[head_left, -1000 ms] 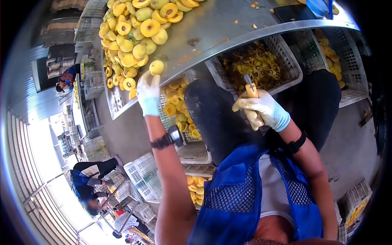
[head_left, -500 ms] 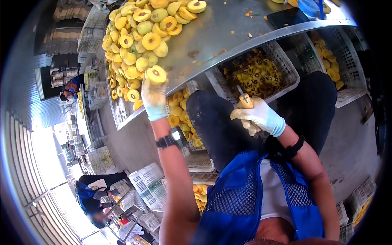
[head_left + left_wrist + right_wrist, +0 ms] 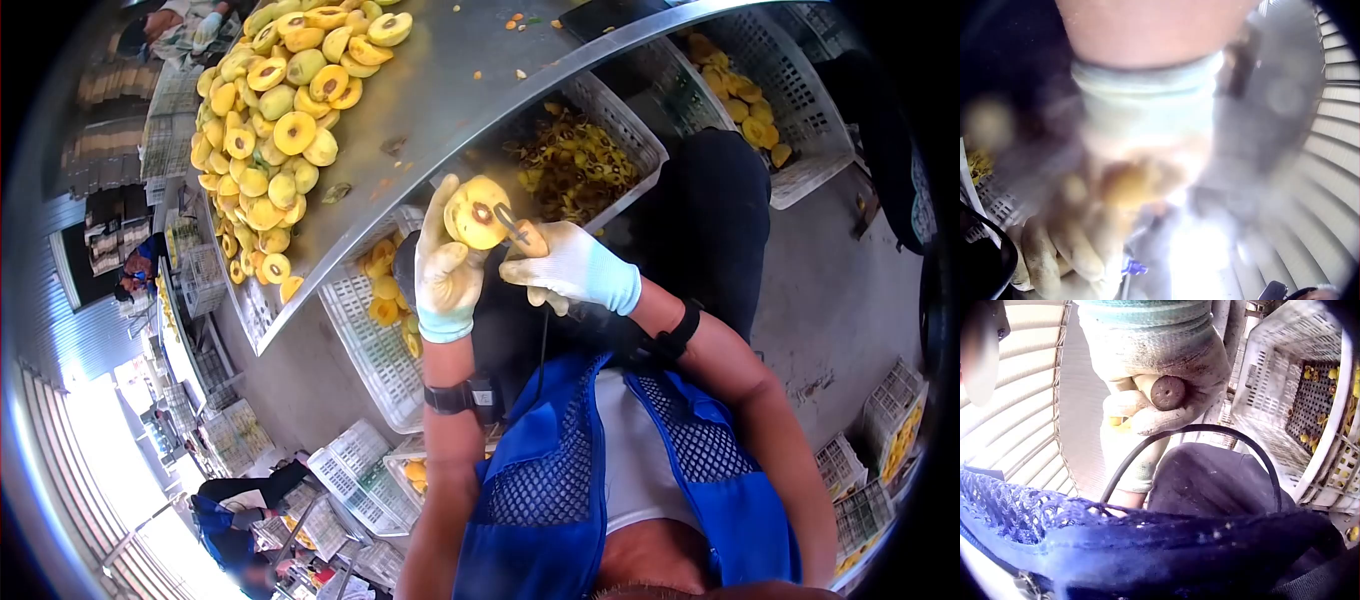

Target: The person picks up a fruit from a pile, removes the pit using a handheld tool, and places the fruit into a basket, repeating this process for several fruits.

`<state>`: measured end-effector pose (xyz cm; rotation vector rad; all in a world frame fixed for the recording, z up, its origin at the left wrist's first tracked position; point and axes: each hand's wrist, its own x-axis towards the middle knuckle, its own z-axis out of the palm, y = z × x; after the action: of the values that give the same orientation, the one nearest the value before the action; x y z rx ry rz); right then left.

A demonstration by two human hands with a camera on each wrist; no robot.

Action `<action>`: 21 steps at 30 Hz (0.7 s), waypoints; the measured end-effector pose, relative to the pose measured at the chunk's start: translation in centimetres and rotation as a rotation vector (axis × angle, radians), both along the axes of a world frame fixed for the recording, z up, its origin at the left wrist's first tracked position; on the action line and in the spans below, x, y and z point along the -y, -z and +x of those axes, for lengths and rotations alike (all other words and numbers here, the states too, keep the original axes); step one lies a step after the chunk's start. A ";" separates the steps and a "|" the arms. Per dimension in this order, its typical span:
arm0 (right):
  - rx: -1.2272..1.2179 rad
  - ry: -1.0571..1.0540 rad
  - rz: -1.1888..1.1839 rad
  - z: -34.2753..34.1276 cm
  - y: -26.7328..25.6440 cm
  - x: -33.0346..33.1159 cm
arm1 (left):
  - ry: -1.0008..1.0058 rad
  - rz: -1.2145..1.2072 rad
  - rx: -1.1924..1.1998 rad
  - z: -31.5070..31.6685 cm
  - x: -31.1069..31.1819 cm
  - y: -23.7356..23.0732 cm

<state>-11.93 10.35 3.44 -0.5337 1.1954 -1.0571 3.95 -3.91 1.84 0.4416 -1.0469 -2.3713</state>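
Observation:
In the head view my gloved left hand point(image 3: 446, 285) holds a yellow peach half point(image 3: 470, 225), its cut face with the brown pit turned up. My gloved right hand point(image 3: 578, 270) grips a pitting tool by its wooden handle point(image 3: 532, 240). The tool's looped metal tip point(image 3: 504, 214) is at the pit. Seen from the right wrist, the round handle end point(image 3: 1168, 394) pokes out of the curled fist. The left wrist view is blurred and bright; gloved fingers point(image 3: 1079, 247) show low in it.
A heap of peach halves point(image 3: 265, 180) lies on the metal table point(image 3: 430, 100), whose raised edge runs before me. Below stand a crate point(image 3: 645, 165) of pits and scraps, a crate point(image 3: 365, 365) of peach halves and another crate point(image 3: 800, 185) at right. Other people work at left.
My left hand has taken a peach half from the heap's edge and brought it right, over my lap. The right hand's tool has met it. The head view has shifted.

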 end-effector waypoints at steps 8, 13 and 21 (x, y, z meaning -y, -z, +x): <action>-0.078 0.021 0.010 -0.5 -0.8 -0.2 | -0.009 -0.184 0.111 -1.3 -1.4 -0.8; -0.212 0.005 0.039 -0.6 -0.6 -0.1 | 0.003 -0.328 0.207 -1.7 -1.7 -0.8; -0.289 -0.032 0.047 -0.5 0.1 0.2 | -0.276 -0.889 0.621 -4.1 -4.4 -0.8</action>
<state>-12.44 10.18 3.35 -0.6830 1.4563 -0.9431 -0.15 0.54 2.68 0.9050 -2.0001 -1.3275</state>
